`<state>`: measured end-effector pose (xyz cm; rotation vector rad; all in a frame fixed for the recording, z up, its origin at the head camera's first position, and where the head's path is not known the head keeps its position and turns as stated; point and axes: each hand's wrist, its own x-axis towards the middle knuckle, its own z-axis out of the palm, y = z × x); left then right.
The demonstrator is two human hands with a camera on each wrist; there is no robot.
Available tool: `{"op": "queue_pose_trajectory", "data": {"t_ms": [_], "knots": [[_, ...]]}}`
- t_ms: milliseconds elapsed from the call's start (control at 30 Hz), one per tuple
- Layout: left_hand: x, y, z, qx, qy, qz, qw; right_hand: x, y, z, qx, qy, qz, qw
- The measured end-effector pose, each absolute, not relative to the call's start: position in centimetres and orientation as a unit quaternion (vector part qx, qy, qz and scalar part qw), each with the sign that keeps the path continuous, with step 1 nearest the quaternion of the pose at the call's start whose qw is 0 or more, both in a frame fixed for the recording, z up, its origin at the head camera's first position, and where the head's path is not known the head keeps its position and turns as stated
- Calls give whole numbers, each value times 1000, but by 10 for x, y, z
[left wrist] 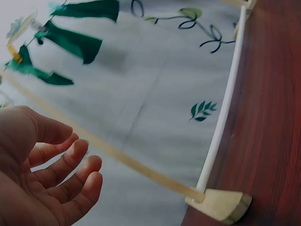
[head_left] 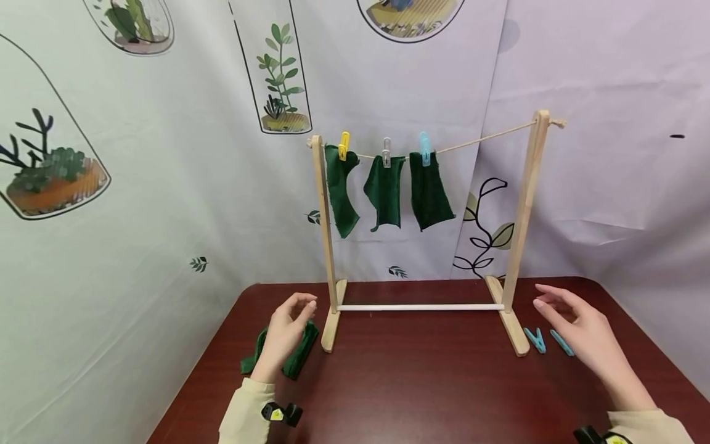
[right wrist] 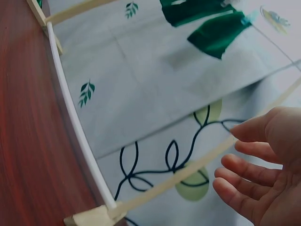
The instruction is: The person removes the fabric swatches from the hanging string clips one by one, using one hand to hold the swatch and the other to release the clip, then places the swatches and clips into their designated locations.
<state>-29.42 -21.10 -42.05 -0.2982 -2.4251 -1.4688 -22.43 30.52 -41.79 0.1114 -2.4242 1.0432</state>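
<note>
Behind a shiny red-brown table (head_left: 416, 382) hung a pale curtain (head_left: 166, 246) with plant pictures on it. On the table stood a wooden frame (head_left: 527, 203) with a string (head_left: 482, 140) across its top. Three green cloths (head_left: 388, 191) hung from the string, under a yellow peg (head_left: 344, 147), a clear peg (head_left: 386, 152) and a blue peg (head_left: 424, 149).

More green cloth (head_left: 301, 353) lay by the left hand (head_left: 285, 330). It looked light, soft and floppy, so a top edge seemed the best place to pinch it. Two loose blue pegs (head_left: 536, 340) lay near the right hand (head_left: 579, 330). They looked small and stiff, best squeezed at the tail ends.

Both hands held nothing, with fingers loosely bent and a little apart.

The left arm hid some loose cloth, so it was maybe two pieces; I couldn't tell. Both sleeves were cut off, and the right wrist view missed the loose pegs.
</note>
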Motion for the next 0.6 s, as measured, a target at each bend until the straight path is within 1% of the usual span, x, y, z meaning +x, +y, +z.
{"op": "queue_pose_trajectory", "data": {"t_ms": [333, 600], "knots": [[-303, -180, -402, -174, -845, -486, 136, -227, 284, -399, 77, -881, 379, 271], [-310, -157, -379, -214, -834, -489, 144, -230, 271, -369, 96, -877, 376, 282]]}}
